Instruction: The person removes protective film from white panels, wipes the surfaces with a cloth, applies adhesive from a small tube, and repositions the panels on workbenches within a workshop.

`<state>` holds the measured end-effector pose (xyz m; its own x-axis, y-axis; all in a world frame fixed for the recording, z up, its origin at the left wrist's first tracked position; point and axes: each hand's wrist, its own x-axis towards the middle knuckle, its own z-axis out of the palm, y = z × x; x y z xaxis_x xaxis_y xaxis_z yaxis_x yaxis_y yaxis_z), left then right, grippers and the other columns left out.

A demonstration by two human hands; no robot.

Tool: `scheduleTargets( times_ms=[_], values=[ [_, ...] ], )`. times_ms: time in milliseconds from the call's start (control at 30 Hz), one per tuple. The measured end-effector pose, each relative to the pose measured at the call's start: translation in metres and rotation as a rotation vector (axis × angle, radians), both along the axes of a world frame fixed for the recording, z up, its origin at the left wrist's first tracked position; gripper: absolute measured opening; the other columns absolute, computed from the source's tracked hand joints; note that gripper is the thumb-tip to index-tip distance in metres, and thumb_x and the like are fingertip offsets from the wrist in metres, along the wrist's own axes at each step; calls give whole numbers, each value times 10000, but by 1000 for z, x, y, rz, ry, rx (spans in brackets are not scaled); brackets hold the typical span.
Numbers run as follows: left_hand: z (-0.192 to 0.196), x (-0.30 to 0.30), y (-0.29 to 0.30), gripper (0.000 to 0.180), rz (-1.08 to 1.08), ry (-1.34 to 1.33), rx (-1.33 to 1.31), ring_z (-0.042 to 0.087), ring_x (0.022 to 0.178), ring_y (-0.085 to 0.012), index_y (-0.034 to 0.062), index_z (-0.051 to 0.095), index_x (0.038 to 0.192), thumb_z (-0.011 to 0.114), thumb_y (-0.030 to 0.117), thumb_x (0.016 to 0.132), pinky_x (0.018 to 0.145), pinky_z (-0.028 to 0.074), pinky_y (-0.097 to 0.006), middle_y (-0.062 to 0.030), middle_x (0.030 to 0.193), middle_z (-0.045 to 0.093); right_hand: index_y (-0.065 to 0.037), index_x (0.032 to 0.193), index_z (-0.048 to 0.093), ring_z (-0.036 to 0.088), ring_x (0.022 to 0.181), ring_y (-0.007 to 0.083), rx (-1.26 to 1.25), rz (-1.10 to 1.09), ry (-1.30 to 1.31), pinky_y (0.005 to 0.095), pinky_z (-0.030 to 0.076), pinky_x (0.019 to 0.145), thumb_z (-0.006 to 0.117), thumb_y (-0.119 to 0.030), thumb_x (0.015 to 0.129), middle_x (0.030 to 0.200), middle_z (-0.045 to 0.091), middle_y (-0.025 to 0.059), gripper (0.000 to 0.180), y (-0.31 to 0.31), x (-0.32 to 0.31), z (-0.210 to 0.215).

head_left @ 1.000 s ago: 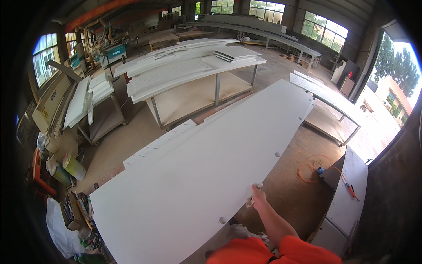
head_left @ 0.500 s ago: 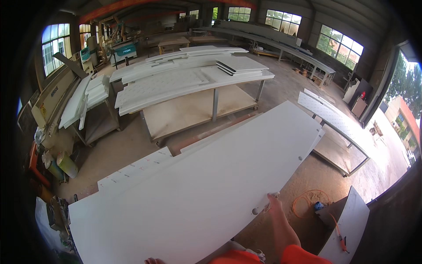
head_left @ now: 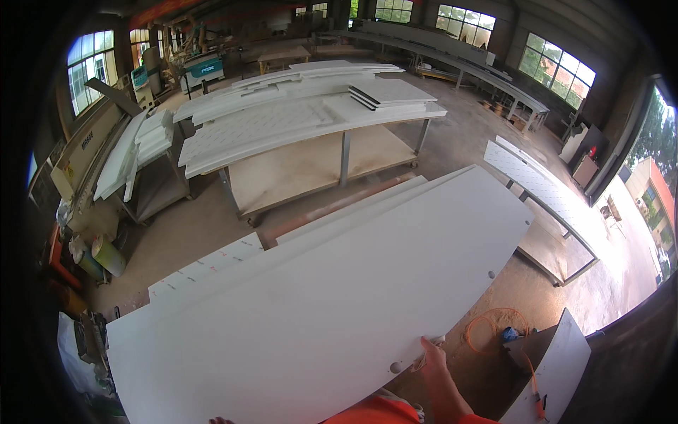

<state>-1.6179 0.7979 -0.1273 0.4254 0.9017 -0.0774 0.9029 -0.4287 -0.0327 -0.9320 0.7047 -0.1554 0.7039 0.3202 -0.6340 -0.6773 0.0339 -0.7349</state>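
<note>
A large white panel (head_left: 318,297) lies slanted across the space in front of me, over other white boards. Round dark holes or discs (head_left: 395,367) dot its right edge. My right hand (head_left: 432,360) is closed on that edge, beside the nearest disc; something pale by its fingertips is too small to make out. Of my left hand (head_left: 221,420), only the fingertips show, curled over the panel's near edge at the bottom of the picture. A board with small printed marks (head_left: 212,261) sticks out from under the panel's far left side.
Ahead stands a wheeled table (head_left: 344,159) stacked with white boards. A smaller stack (head_left: 152,141) is at left, and another board-topped table (head_left: 540,184) at right. An orange hose (head_left: 480,321) coils on the floor near a leaning panel (head_left: 558,367). Drums (head_left: 107,254) stand at left.
The panel has shifted toward me, showing more of the boards beneath its far edge. My right hand has moved nearer and slightly left with it. The view has shifted slightly too.
</note>
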Motion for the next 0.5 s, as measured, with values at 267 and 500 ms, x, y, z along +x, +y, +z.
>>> scheduleTargets(
  times_ms=[267, 500],
  values=[
    [53, -7, 2, 621, -145, 8, 54, 363, 1380, -494, 7, 484, 1403, 673, 398, 959, 1114, 282, -635, -266, 1461, 456, 6, 1343, 563, 737, 964, 319, 42, 56, -89, 472, 615, 825, 645, -146, 1032, 1127, 707, 144, 356, -45, -26, 43],
    [157, 7, 10, 411, -279, -152, 317, 525, 1106, -405, 38, 553, 1146, 699, 338, 906, 907, 401, -511, -179, 1198, 569, 24, 1315, 592, 719, 1017, 319, 192, 12, -346, 474, 603, 848, 684, -89, 966, 1159, 699, 146, 379, -57, -19, 129]
  ],
)
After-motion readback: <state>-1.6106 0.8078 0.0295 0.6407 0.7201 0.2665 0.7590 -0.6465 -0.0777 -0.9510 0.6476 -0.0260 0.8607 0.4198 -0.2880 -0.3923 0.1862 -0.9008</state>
